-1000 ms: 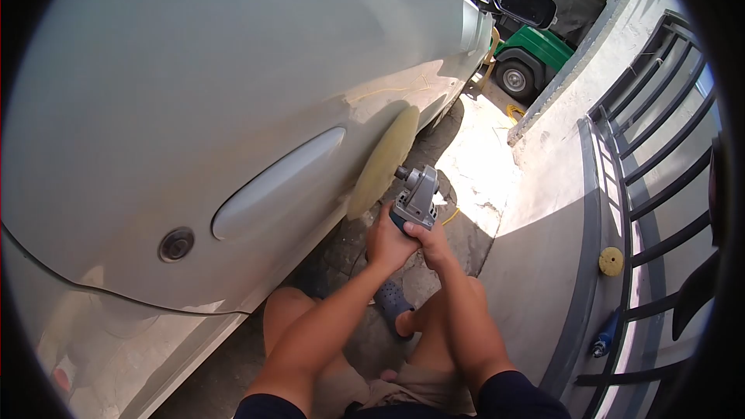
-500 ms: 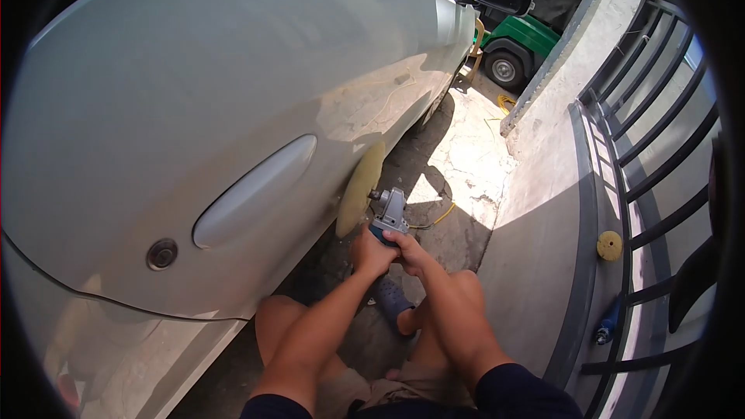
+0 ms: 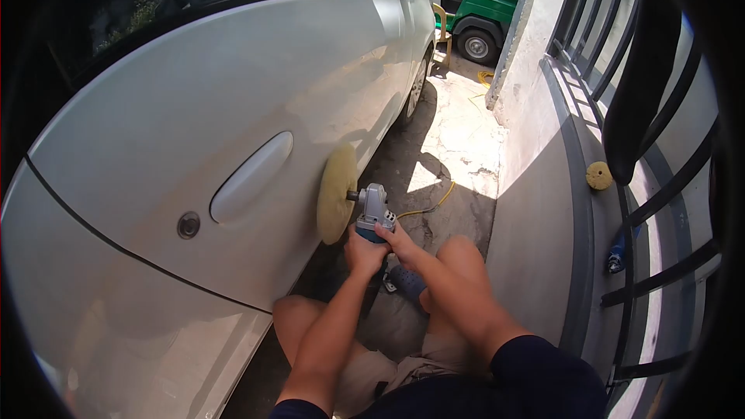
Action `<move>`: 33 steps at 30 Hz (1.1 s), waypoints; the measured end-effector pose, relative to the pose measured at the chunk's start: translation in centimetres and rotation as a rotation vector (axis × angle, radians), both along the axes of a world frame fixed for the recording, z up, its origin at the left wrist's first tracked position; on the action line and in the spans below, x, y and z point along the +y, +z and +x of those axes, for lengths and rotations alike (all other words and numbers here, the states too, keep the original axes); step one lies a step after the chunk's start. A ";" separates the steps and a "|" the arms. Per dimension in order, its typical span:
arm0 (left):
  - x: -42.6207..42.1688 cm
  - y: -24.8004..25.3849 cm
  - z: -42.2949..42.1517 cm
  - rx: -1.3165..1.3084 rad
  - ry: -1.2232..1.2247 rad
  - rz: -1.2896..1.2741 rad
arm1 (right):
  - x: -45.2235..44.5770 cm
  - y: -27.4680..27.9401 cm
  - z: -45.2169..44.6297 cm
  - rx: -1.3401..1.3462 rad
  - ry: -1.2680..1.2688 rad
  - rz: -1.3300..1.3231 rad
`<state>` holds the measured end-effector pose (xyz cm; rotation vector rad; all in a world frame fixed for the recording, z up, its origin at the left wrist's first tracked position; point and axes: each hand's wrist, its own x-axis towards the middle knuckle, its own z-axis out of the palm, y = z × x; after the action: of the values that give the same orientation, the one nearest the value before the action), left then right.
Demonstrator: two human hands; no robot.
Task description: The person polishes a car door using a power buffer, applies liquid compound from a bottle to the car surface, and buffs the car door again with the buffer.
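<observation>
The left hand [image 3: 363, 253] and right hand [image 3: 400, 240], two in all, have their fingers clamped around one polisher [image 3: 374, 206]. Its one yellow disc [image 3: 336, 195] stands upright beside the car door [image 3: 310, 54]; whether they touch, I cannot tell. The door bears one handle [image 3: 252, 177] and one lock [image 3: 188, 225]. One blue shoe [image 3: 407, 282] shows below the hands. Near the bars [image 3: 660, 281] sits one smaller disc [image 3: 598, 175].
</observation>
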<state>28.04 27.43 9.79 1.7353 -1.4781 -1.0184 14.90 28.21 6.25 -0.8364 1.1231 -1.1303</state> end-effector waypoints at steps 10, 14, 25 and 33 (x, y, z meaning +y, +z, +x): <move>1.9 -2.8 0.6 -0.058 0.018 -0.010 | 12.0 -8.6 6.6 -0.336 -0.123 0.345; 3.2 -5.4 0.6 -0.041 0.056 0.021 | 13.5 -11.0 6.6 -0.319 -0.150 0.458; 3.1 -7.9 0.2 0.084 0.020 0.203 | 14.4 -11.1 5.0 -0.113 -0.073 0.556; 2.2 -4.7 0.5 0.113 -0.026 0.041 | 12.9 -9.6 5.4 -0.112 -0.175 0.319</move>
<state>28.55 29.67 5.08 1.6628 -1.4210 -1.1482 20.33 41.13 -3.32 -0.4285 1.2596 -1.0888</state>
